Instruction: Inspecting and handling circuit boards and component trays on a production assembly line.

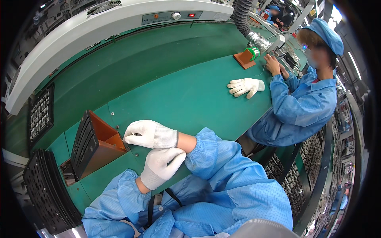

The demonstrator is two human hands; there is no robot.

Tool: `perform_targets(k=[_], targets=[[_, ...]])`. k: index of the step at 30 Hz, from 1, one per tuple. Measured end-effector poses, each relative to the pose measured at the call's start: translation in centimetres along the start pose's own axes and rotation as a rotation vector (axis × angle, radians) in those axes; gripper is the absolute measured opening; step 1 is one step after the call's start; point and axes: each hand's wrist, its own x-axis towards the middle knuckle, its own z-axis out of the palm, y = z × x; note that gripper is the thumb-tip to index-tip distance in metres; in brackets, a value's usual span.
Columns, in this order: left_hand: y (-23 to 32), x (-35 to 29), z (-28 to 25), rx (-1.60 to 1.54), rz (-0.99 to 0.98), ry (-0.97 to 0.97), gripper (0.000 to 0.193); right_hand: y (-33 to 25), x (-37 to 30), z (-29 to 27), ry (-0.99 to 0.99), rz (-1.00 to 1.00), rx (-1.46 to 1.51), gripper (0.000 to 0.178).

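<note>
Right hand point(151, 135) pinches small part at brown tray point(104, 143) edge; left hand point(162, 164) loosely curled, holding nothing, touches right wrist. Thick gloves could let part slip.

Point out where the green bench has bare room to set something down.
Bare green mat lies between the right hand, the loose white glove and the machine housing. Crowded: the brown box and black trays beside the left hand.

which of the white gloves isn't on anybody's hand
The glove lying flat on the green bench beside the co-worker's sleeve. The other two are worn: on the left hand and the right hand, near the brown holder.
</note>
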Motion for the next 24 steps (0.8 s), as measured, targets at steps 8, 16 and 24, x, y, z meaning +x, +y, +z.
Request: perform_targets(k=[8, 16, 24], targets=[[0.08, -0.20, -0.14, 0.008, -0.050, -0.036, 0.008, -0.17, 0.03, -0.14, -0.008, 0.010, -0.014, 0.028], [0.04, -0.24, -0.12, 0.014, -0.058, -0.037, 0.008, -0.17, 0.04, -0.09, -0.012, 0.022, 0.011, 0.029], [0.03, -0.23, -0.20, 0.014, -0.053, -0.046, 0.008, -0.05, 0.01, -0.08, -0.018, 0.014, -0.001, 0.029]])
